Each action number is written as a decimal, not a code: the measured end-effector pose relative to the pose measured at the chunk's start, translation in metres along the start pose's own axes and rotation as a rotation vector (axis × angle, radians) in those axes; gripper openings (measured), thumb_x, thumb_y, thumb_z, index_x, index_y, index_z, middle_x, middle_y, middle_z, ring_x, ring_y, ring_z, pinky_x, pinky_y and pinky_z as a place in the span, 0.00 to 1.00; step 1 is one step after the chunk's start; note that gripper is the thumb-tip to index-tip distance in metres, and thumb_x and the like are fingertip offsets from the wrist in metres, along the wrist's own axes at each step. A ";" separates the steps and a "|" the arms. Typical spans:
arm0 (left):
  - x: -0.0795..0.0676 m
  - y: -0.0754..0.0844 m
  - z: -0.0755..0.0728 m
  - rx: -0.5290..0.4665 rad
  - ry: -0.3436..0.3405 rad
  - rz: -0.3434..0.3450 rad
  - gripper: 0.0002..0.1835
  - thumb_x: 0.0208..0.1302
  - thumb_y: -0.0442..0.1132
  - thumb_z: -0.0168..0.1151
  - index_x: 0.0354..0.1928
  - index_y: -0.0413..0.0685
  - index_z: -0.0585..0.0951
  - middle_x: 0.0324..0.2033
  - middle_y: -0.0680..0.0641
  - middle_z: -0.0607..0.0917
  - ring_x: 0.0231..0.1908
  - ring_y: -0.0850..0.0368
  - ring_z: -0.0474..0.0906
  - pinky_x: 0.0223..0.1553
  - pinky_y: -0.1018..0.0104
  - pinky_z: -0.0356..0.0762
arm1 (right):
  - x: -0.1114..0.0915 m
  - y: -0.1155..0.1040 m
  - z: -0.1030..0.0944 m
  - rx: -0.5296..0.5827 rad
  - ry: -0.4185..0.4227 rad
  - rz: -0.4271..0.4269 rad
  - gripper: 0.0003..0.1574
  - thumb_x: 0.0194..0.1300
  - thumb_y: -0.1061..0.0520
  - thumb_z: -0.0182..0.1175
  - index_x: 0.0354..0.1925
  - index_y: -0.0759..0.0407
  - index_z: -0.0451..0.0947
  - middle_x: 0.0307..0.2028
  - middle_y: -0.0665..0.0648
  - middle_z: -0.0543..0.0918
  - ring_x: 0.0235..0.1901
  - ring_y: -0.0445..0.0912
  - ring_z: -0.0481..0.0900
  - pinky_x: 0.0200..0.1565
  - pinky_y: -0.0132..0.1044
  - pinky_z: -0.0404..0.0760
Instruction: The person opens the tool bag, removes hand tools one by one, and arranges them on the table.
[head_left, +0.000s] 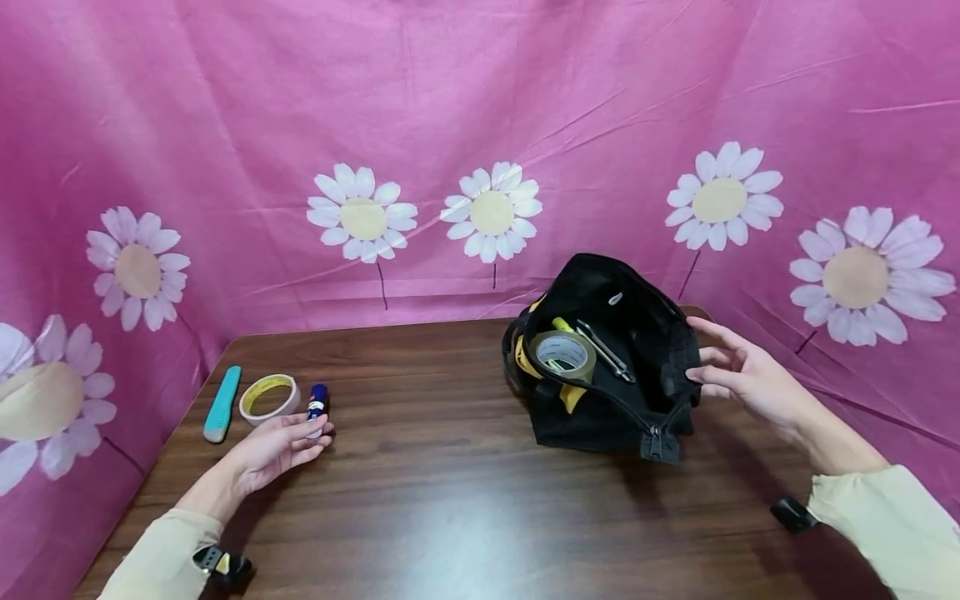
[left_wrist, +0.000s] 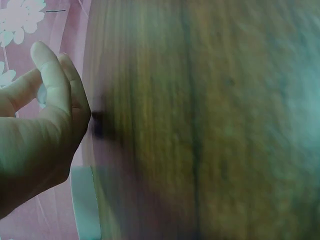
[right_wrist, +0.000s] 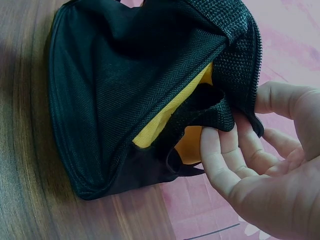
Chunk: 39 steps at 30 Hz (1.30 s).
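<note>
In the head view my left hand (head_left: 273, 450) holds a glue stick (head_left: 318, 400) with a dark blue cap between thumb and fingers, over the table's left part. Only a pale bit of the glue stick (left_wrist: 42, 95) shows behind the fingers in the left wrist view. On the right stands a black zip bag (head_left: 592, 425), its mouth open. My right hand (head_left: 750, 379) pinches the bag's right rim; the right wrist view shows thumb and fingers on the zipper edge and a black loop. Inside the bag are a tape roll (head_left: 587, 357), a yellow marker (head_left: 561, 324) and a slim silver tool (head_left: 607, 354).
At the table's left edge lies a teal, long flat object (head_left: 222, 406). Beside it is a white tape roll (head_left: 292, 400) with a yellow inner ring, close to my left hand. A pink flowered cloth (head_left: 420, 100) hangs behind the brown wooden table (head_left: 420, 467).
</note>
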<state>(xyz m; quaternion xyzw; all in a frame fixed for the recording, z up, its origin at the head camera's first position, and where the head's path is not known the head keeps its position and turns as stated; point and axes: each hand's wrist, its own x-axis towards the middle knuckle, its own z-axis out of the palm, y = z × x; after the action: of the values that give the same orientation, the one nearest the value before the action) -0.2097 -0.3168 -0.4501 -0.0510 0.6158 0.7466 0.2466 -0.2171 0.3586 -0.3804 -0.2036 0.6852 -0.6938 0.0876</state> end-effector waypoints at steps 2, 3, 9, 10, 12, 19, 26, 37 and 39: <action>0.000 -0.001 -0.001 0.033 0.017 -0.010 0.19 0.80 0.42 0.52 0.59 0.32 0.66 0.44 0.49 0.86 0.42 0.61 0.84 0.47 0.70 0.83 | 0.000 0.000 -0.002 -0.006 0.002 0.001 0.44 0.74 0.75 0.49 0.79 0.50 0.51 0.49 0.54 0.85 0.47 0.44 0.85 0.45 0.36 0.86; 0.000 -0.002 -0.001 0.045 0.025 -0.018 0.18 0.80 0.44 0.53 0.57 0.35 0.70 0.44 0.49 0.86 0.42 0.61 0.83 0.46 0.70 0.83 | -0.001 0.000 -0.002 -0.012 0.002 0.001 0.44 0.74 0.75 0.49 0.79 0.50 0.52 0.49 0.54 0.84 0.47 0.44 0.85 0.45 0.36 0.86; -0.005 -0.002 -0.007 0.063 0.072 -0.056 0.19 0.79 0.52 0.52 0.53 0.43 0.78 0.41 0.51 0.88 0.37 0.62 0.84 0.38 0.73 0.83 | 0.001 0.002 -0.003 -0.009 -0.021 -0.011 0.44 0.74 0.76 0.47 0.79 0.49 0.52 0.49 0.55 0.84 0.48 0.45 0.85 0.45 0.36 0.86; -0.005 -0.003 -0.007 0.060 0.072 -0.063 0.20 0.79 0.53 0.52 0.53 0.43 0.79 0.40 0.51 0.88 0.36 0.62 0.84 0.37 0.73 0.83 | 0.001 0.002 -0.003 -0.005 -0.023 -0.009 0.44 0.74 0.76 0.47 0.79 0.49 0.52 0.49 0.55 0.84 0.48 0.45 0.85 0.45 0.37 0.86; -0.006 -0.003 -0.009 0.063 0.074 -0.084 0.21 0.79 0.55 0.51 0.51 0.45 0.81 0.39 0.52 0.88 0.36 0.63 0.84 0.37 0.74 0.83 | 0.002 0.001 -0.002 -0.005 -0.018 -0.005 0.44 0.74 0.76 0.48 0.79 0.49 0.52 0.49 0.55 0.84 0.48 0.45 0.85 0.45 0.36 0.86; -0.008 -0.006 -0.011 0.158 0.151 -0.148 0.29 0.76 0.63 0.50 0.54 0.42 0.79 0.40 0.50 0.87 0.38 0.59 0.84 0.36 0.72 0.82 | 0.005 0.001 -0.003 0.009 -0.012 -0.005 0.44 0.74 0.75 0.48 0.79 0.50 0.51 0.49 0.55 0.84 0.48 0.45 0.85 0.45 0.36 0.86; -0.011 -0.011 -0.013 0.143 0.149 -0.201 0.29 0.75 0.64 0.50 0.53 0.43 0.79 0.39 0.51 0.88 0.38 0.59 0.85 0.36 0.73 0.81 | 0.001 0.002 -0.002 0.009 -0.011 0.000 0.44 0.74 0.75 0.49 0.79 0.50 0.51 0.49 0.54 0.84 0.48 0.45 0.85 0.45 0.36 0.86; -0.013 -0.011 -0.020 0.084 0.091 -0.197 0.22 0.78 0.60 0.48 0.43 0.56 0.86 0.39 0.54 0.89 0.39 0.60 0.86 0.32 0.75 0.80 | 0.001 0.002 0.000 -0.025 -0.002 0.006 0.44 0.74 0.74 0.50 0.80 0.52 0.49 0.48 0.53 0.84 0.48 0.44 0.85 0.44 0.36 0.86; -0.012 -0.011 -0.019 0.079 0.087 -0.191 0.22 0.79 0.59 0.48 0.43 0.56 0.86 0.39 0.54 0.89 0.39 0.60 0.86 0.32 0.75 0.80 | 0.001 0.002 -0.002 -0.023 0.000 0.002 0.44 0.74 0.74 0.50 0.80 0.52 0.50 0.48 0.53 0.84 0.48 0.44 0.85 0.44 0.36 0.86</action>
<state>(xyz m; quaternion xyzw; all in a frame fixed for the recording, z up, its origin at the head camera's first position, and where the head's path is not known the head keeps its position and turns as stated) -0.1992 -0.3375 -0.4600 -0.1319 0.6471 0.6919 0.2918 -0.2191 0.3596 -0.3826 -0.2038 0.6935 -0.6857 0.0860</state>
